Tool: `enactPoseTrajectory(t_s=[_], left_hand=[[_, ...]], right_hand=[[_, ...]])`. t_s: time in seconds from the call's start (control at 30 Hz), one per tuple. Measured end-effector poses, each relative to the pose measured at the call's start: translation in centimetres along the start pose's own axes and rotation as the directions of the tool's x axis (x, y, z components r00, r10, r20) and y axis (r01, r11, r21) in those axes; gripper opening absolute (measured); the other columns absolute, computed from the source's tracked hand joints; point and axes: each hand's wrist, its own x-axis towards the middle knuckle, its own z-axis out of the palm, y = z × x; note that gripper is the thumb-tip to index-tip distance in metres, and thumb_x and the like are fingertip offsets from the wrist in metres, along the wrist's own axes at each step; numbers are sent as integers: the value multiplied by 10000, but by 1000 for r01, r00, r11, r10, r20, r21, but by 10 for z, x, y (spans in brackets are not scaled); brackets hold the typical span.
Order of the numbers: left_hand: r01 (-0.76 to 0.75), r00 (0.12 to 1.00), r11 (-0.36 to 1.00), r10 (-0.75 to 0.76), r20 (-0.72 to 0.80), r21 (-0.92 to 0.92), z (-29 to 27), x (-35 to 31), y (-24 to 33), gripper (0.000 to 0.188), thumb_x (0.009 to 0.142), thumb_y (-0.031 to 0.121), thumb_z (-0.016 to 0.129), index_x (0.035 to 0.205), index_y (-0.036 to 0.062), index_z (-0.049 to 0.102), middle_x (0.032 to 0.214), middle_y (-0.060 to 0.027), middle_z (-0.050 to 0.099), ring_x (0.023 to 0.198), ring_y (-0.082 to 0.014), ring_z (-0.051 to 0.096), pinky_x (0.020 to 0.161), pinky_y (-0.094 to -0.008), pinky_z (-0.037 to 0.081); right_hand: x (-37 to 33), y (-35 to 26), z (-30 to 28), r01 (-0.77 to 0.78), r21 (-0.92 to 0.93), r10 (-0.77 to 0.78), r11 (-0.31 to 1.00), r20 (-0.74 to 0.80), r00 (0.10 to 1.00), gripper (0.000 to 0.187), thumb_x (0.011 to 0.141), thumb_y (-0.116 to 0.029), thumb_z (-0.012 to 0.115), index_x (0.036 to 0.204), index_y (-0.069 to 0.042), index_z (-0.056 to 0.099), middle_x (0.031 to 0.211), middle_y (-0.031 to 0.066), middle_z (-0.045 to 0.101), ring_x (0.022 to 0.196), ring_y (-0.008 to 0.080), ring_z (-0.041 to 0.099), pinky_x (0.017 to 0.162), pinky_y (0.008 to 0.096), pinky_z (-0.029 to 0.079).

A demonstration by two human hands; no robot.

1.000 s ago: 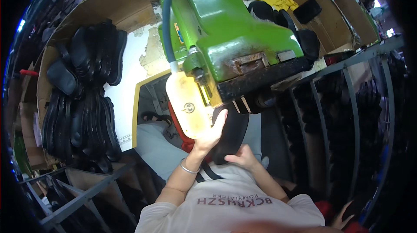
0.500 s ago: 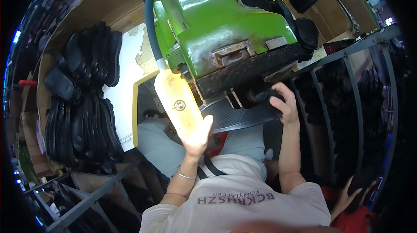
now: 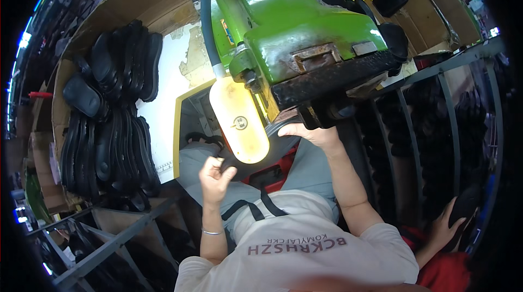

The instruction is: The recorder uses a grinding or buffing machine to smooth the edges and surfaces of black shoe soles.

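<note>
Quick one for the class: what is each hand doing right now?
Left hand: closed on a dark edge, apparently the black sole.
Right hand: holding the sole, thumb on it; other fingers mostly hidden.

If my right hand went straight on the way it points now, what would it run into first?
Probably the black part under the green machine, just ahead of the right hand. Depth is unclear here, so it might pass beneath instead.

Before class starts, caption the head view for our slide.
Right hand grips a black sole at a green machine, beside a lamp.
</note>
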Motion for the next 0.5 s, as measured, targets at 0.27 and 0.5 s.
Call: enactPoseTrajectory(t_s=[0.27, 0.5], left_hand=[[-8, 990, 932, -44, 135, 363, 79, -16, -48, 279, 741, 76, 759, 958, -32, 620, 841, -117, 687, 701, -127, 651, 644, -279, 514], [-369, 898, 811, 186, 399, 453, 42, 45, -34, 404, 686, 113, 781, 1046, 23, 623, 990, -118, 651, 899, -264, 631, 790, -342, 513]], right_hand=[[-5, 19, 28, 78, 105, -55, 991, -205, 977, 603, 603, -13, 838, 1088, 35, 483, 941, 85, 633, 847, 118, 616, 722, 255, 506], [-39, -30, -55, 43, -629, -175, 776, -150, 973, 394, 721, -158, 786, 1000, -36, 536, 653, 8, 598, 590, 45, 538, 527, 222, 391]])
